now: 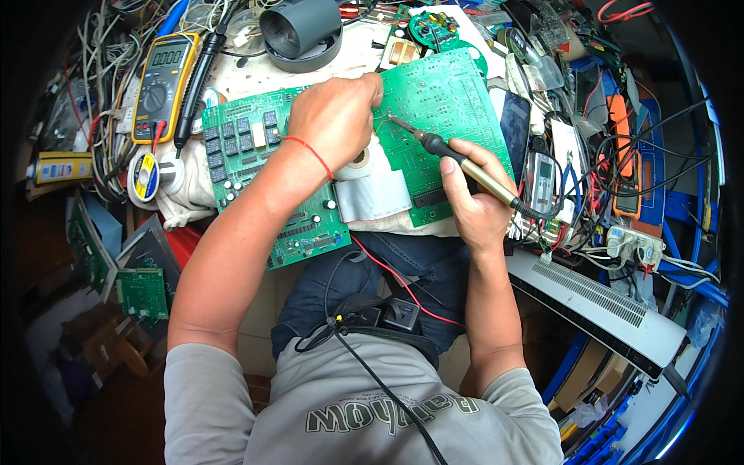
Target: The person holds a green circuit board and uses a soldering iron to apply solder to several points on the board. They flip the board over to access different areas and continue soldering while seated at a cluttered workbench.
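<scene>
My right hand [482, 217] grips a soldering iron [440, 149] by its handle. The iron's tip points left and rests at or just above a green circuit board [442, 97], which lies solder side up. Close to the tip, my left hand [337, 112] is closed in a pinch at the board's left edge; whatever its fingers hold is hidden. Under my left forearm lies a second green board [232, 167] with black relays and capacitors. A grey ribbon cable [376, 195] lies between the boards, beside a white roll [358, 164] partly covered by my left hand.
To the left are a yellow multimeter [161, 89], a solder spool [145, 177] and tangled cables. A grey cylinder [301, 31] stands at the back. On the right lie a dark-screened phone [514, 124], tools, wires and a power strip [634, 244]. A long white appliance [589, 298] sits lower right.
</scene>
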